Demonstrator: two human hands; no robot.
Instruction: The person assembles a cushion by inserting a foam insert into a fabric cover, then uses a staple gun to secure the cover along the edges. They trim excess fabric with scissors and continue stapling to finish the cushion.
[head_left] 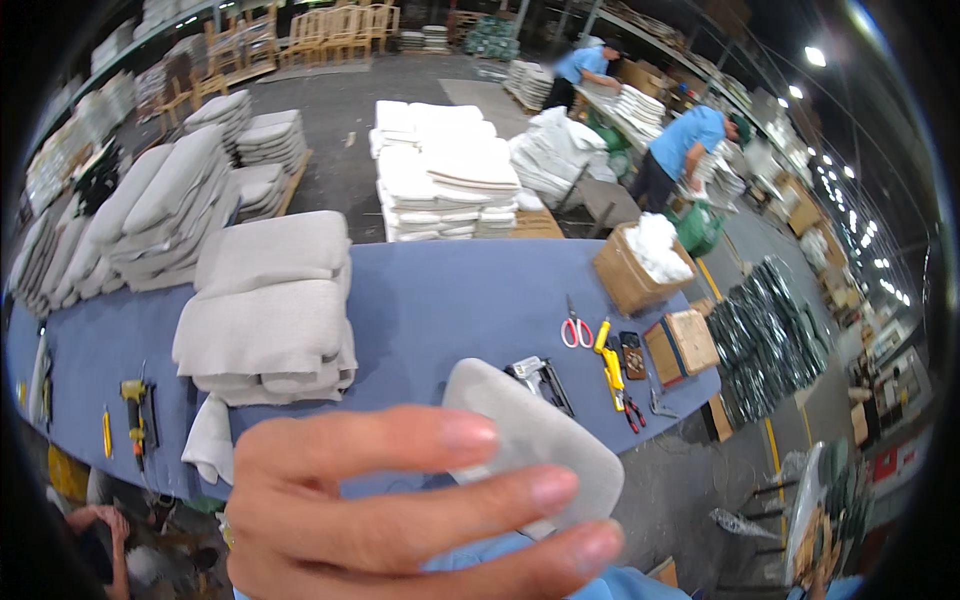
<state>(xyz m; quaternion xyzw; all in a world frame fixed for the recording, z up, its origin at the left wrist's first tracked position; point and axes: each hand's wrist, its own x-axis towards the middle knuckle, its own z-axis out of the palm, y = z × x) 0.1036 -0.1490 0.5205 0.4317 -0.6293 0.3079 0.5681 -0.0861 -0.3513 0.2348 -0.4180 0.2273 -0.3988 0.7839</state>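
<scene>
The left hand [350, 505] is seen with its fingers stretched out and slightly parted, and nothing is seen gripped. A grey cushion [565, 445] is partly covered by the fingertips; whether it is touched cannot be told. Beyond the hand, on the blue surface [430, 310], a grey stack [265, 250] is set, with scissors [574, 332] farther right.

Cushion stacks [265, 262], wooden chair frames [334, 34] and scissors [573, 320] mark an upholstery workshop.
</scene>
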